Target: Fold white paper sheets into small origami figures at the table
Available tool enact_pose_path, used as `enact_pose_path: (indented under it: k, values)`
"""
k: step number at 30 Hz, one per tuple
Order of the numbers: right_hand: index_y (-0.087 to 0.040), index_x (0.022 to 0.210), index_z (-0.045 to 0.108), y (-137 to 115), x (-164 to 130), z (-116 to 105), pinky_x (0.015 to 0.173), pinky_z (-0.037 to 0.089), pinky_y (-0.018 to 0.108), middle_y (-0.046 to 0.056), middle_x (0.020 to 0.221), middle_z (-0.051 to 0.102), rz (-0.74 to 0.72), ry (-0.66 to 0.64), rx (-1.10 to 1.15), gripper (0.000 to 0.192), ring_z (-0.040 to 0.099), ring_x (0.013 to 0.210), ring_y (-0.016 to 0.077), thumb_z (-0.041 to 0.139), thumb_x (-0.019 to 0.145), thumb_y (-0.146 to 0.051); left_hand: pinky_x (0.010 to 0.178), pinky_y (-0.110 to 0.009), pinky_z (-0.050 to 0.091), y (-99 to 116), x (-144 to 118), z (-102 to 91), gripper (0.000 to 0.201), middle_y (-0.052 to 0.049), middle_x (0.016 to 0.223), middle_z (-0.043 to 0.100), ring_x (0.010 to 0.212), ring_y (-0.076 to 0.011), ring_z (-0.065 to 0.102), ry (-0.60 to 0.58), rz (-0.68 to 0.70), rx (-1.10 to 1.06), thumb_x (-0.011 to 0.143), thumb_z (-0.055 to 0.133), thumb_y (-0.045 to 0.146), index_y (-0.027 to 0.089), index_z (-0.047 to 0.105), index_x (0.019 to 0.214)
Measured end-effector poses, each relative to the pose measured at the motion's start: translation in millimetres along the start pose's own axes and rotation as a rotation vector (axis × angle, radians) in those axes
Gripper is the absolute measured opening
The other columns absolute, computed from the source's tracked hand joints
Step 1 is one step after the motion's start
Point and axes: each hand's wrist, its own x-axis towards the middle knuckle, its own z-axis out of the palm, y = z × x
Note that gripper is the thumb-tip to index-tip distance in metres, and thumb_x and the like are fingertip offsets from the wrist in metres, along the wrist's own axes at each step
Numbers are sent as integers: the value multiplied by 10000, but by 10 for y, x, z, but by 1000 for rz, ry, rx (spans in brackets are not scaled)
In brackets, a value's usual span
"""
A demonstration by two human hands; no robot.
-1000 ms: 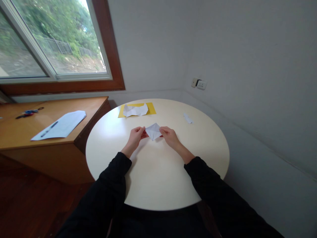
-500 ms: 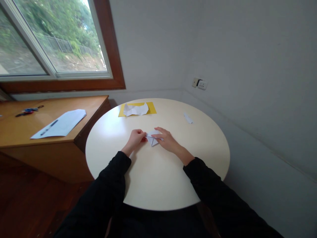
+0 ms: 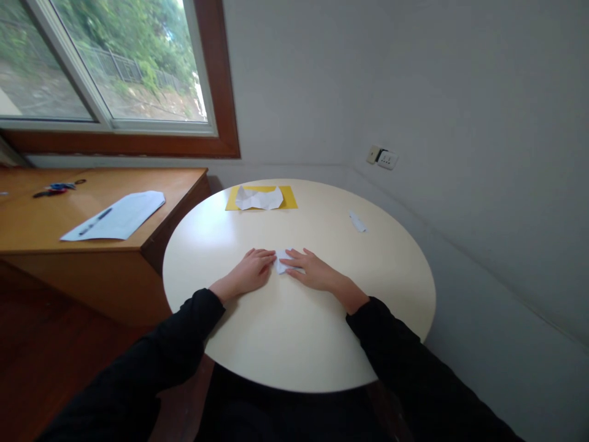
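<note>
On the round cream table lies a small folded white paper (image 3: 282, 263), partly covered by my fingers. My right hand (image 3: 317, 272) rests on the paper's right part, fingers spread and stretched out over it. From the other side, my left hand (image 3: 251, 271) lies palm down on the tabletop, fingers extended, with its fingertips at the paper's left edge. The paper looks flat between the hands; its lower layers are hidden.
At the table's (image 3: 294, 344) far side, a creased white paper (image 3: 260, 198) lies on a yellow sheet (image 3: 289, 197). A narrow white paper piece (image 3: 358, 222) is at right. On the wooden desk (image 3: 175, 202) are white sheets (image 3: 129, 215), a pen (image 3: 96, 221) and dark, blue-and-red items (image 3: 55, 189).
My left hand has gone from pinching the paper's left edge to lying flat beside it. My right fingers have spread, and the paper is pressed flatter. The camera view has shifted slightly.
</note>
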Motion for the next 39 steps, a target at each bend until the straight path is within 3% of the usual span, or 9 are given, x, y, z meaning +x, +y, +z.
enact_pose_path:
  k: [4, 10, 16, 23, 29, 35, 39]
  values:
    - [-272, 1214, 507, -15, 5, 6, 1067, 201, 457, 57, 1355, 419, 17, 30, 71, 379, 338, 1281, 200, 367, 883, -391, 966, -402, 370, 37, -88, -9, 370, -95, 1180, 576, 1099, -205, 507, -39, -3, 38, 805, 386, 156, 155, 547, 1138]
    - [-276, 1215, 500, -40, 18, -2, 1064, 231, 431, 8, 1260, 530, 9, 107, 167, 471, 420, 1220, 211, 553, 774, -432, 922, -360, 415, 43, -62, 22, 332, -89, 1087, 625, 1003, -185, 560, 39, 11, 25, 789, 408, 136, 151, 583, 1071]
    - [-250, 1121, 572, -26, 44, 11, 1002, 317, 395, 10, 1141, 618, -53, 195, 133, 319, 538, 1078, 184, 461, 847, -368, 930, -364, 414, 39, -74, 29, 347, -101, 1104, 621, 1035, -191, 552, 49, 24, 27, 780, 411, 126, 137, 588, 1078]
    - [-245, 1137, 556, -104, 45, 12, 1041, 274, 412, 19, 1162, 605, -90, 195, 110, 369, 523, 1101, 196, 555, 791, -372, 917, -355, 423, 61, -73, 11, 340, -94, 1089, 629, 1013, -185, 562, 56, 20, 20, 783, 407, 131, 147, 593, 1068]
    - [-228, 1067, 608, -144, 54, -20, 997, 332, 350, 29, 1076, 648, -96, 231, 143, 280, 581, 976, 170, 500, 832, -335, 922, -368, 416, 48, -67, 21, 344, -101, 1087, 627, 1014, -192, 561, 50, 9, -1, 784, 392, 130, 148, 590, 1065]
    - [-222, 977, 648, -134, 61, -32, 808, 420, 283, 24, 951, 678, -60, 247, 211, 294, 587, 843, 147, 387, 887, -323, 904, -360, 416, 94, -58, -14, 331, -93, 1043, 634, 981, -189, 571, 55, -14, -41, 797, 380, 138, 163, 558, 1075]
    - [-187, 859, 656, -101, 90, 7, 652, 408, 237, 30, 818, 670, 19, 291, 258, 319, 572, 707, 130, 364, 885, -313, 857, -348, 433, 147, -63, -61, 307, -95, 973, 632, 904, -188, 580, 63, -76, -88, 805, 354, 136, 157, 504, 1072]
